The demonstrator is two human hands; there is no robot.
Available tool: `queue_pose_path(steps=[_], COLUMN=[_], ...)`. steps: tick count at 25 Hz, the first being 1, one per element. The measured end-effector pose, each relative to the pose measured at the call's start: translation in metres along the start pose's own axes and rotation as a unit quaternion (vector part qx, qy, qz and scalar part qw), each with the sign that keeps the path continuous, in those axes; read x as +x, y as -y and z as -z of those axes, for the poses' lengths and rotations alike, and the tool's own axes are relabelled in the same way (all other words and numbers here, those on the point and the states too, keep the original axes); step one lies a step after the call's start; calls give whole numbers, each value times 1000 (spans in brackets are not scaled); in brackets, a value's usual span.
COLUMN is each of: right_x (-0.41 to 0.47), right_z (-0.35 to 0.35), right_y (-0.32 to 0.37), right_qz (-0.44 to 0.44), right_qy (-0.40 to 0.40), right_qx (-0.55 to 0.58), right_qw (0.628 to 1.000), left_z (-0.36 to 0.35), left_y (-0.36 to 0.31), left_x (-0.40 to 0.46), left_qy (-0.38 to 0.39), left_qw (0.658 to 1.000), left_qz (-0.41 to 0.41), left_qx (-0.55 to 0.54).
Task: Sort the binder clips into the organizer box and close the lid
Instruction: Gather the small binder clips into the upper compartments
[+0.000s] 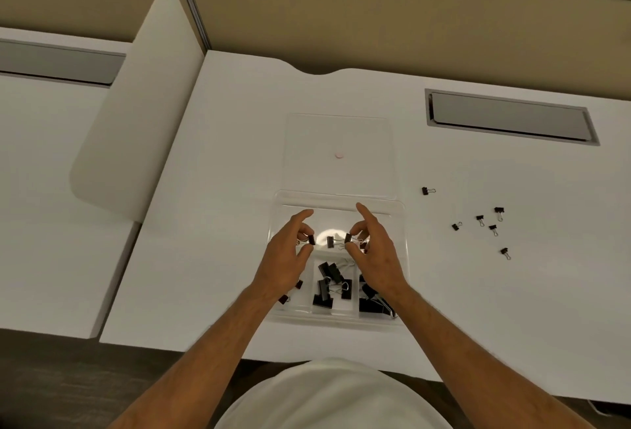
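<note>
A clear plastic organizer box [403,224] sits on the white desk in front of me, its clear lid [338,135] lying open and flat behind it. Both hands hover over the box's far compartments. My left hand [286,258] pinches a small black binder clip [311,240]. My right hand [374,254] pinches another small black clip [348,238]. A third small clip [330,242] lies between them in the box. Larger black clips [329,287] fill the near compartments. Several small clips [481,220] lie loose on the desk to the right.
A grey cable hatch [508,118] is set into the desk at the back right. A tan partition wall [375,19] runs along the desk's far edge. A second white desk [51,189] adjoins on the left, past a rounded divider panel [136,104].
</note>
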State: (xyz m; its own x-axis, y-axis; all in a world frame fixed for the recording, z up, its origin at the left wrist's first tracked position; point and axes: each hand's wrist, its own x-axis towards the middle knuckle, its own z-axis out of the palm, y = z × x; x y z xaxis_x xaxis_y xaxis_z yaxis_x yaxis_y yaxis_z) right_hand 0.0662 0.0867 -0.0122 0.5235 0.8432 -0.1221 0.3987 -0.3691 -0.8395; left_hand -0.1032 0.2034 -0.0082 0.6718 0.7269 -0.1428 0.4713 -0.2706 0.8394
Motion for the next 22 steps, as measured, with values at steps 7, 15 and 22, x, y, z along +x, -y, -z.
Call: queue_pose_path(steps=[7,15,22], right_x=[32,49,47], right_z=[-46,-64,-71], right_y=[31,24,17], right_qz=[80,81,73], right_qy=[65,90,83], right_qx=[-26,-86,-116], right_qw=[994,989,987], left_z=[37,44,37], left_y=[17,33,29], left_x=[-7,-15,-15], left_qy=[-47,-64,-54], left_qw=[998,997,997], left_qz=[18,30,31], left_qx=[30,37,54])
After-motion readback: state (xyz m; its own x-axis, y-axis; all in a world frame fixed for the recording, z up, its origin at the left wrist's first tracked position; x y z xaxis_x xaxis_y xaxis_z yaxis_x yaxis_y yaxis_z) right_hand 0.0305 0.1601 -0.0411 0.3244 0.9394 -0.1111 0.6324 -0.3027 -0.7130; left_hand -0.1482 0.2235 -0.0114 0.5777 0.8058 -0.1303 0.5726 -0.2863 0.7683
